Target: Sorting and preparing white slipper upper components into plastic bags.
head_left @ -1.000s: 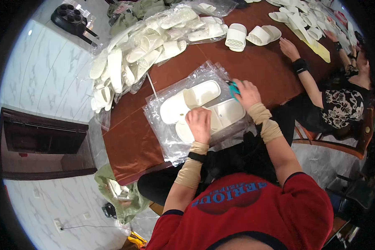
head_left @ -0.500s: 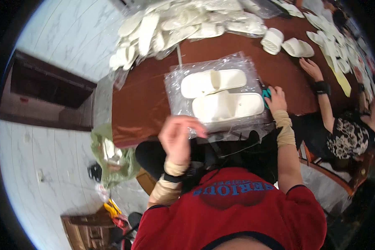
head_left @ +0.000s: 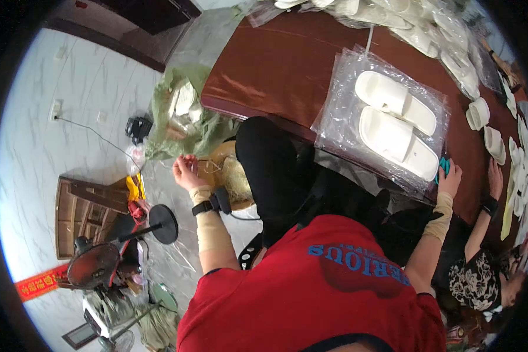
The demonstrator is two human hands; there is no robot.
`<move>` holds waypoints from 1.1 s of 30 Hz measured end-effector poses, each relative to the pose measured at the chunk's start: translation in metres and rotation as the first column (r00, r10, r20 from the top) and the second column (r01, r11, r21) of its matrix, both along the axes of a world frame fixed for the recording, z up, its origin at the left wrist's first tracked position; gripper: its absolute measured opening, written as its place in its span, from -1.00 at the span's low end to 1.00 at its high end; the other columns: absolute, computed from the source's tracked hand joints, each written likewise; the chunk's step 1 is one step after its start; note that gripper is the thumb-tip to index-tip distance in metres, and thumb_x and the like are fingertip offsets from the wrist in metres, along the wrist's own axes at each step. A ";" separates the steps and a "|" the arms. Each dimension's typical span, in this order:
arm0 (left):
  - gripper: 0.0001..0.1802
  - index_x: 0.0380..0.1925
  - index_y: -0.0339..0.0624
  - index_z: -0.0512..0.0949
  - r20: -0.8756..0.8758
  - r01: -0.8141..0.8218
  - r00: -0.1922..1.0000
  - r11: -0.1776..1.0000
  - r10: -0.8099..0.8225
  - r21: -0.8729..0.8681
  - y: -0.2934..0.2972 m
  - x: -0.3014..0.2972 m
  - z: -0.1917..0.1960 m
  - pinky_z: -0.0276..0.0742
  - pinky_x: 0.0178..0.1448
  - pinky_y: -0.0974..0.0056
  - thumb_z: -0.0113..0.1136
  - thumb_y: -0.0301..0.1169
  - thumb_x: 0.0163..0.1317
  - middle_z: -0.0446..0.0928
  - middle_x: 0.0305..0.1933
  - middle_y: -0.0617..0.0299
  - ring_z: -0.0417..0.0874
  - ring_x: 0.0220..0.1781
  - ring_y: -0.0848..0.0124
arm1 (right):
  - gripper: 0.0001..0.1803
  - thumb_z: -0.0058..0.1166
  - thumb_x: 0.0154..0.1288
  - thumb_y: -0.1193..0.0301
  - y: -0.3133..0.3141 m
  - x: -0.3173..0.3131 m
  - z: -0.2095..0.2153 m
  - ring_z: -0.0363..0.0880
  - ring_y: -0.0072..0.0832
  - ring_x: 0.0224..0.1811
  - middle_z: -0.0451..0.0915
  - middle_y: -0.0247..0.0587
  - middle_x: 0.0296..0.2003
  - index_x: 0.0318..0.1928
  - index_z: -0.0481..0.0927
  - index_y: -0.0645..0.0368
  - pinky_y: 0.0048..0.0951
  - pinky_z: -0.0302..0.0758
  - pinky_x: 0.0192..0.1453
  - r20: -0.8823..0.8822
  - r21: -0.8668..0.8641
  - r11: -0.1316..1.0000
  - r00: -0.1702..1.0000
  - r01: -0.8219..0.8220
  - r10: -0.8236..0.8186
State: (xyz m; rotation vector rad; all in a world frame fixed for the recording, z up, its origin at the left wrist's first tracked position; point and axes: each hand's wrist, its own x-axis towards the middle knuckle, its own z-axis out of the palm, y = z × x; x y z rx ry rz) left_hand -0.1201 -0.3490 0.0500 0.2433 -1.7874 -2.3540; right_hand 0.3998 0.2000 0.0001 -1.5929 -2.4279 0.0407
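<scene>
A pair of white open-toe slippers (head_left: pixel 387 97) lies on clear plastic bags (head_left: pixel 341 97) near the table's front edge. Just right of the nearer slipper, my right hand (head_left: pixel 450 179) has its fingers curled round the teal handles of a pair of scissors (head_left: pixel 443 170). Its blades do not show clearly. Off the table to the left, my left hand (head_left: pixel 185 174) reaches out beside an open cardboard box (head_left: pixel 220 154); the fingers look loosely bent and parted, with nothing plain between them.
A green sack (head_left: pixel 176 132) with pale scraps rests by the brown table's (head_left: pixel 270 64) left corner. Bagged white slippers (head_left: pixel 387 17) pile up along its far side. At the right a co-worker's hand (head_left: pixel 495 179) lies near loose slippers (head_left: pixel 494 145). A black-based fan (head_left: pixel 97 264) stands lower left.
My view has swung left. My left hand has moved from in front of the slippers out leftward to the box. My right hand stays at the scissors; the slippers remain on the bags.
</scene>
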 end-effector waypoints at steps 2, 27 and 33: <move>-0.82 -0.23 -0.21 0.50 0.057 -0.029 0.998 1.000 0.029 0.008 -0.013 -0.007 -0.043 0.56 -0.18 0.33 0.05 -0.32 0.37 0.58 -0.36 0.18 0.62 -0.31 0.38 | -0.46 0.07 0.27 0.19 0.004 0.005 -0.002 0.30 -0.04 0.22 0.29 0.03 0.19 0.25 0.38 -0.04 -0.11 0.30 0.26 0.002 -0.008 1.000 1.000 0.003 -0.003; -0.66 0.00 -0.18 0.49 -0.321 0.414 0.261 0.406 -0.910 -0.815 0.349 0.123 0.026 0.36 0.25 0.09 0.14 -0.42 0.21 0.44 0.15 0.02 0.43 0.21 0.07 | -0.39 0.05 0.33 0.21 -0.093 -0.154 0.128 0.64 -0.28 -0.60 0.59 0.07 -0.25 0.26 0.24 0.27 -0.40 0.55 -0.54 -0.690 -0.696 0.594 0.603 -0.404 -0.399; -0.38 0.29 -0.08 0.24 -0.104 0.149 0.321 0.159 -0.941 -0.976 0.365 0.126 -0.031 -0.08 0.48 -0.06 0.13 -0.27 0.22 0.14 0.44 0.17 0.04 0.49 0.12 | -0.59 0.16 0.14 0.05 -0.096 -0.109 0.203 0.56 -0.17 -0.19 0.54 -0.09 -0.27 -0.05 0.58 -0.06 -0.17 0.48 -0.14 -0.135 -0.186 0.909 0.926 -0.373 0.352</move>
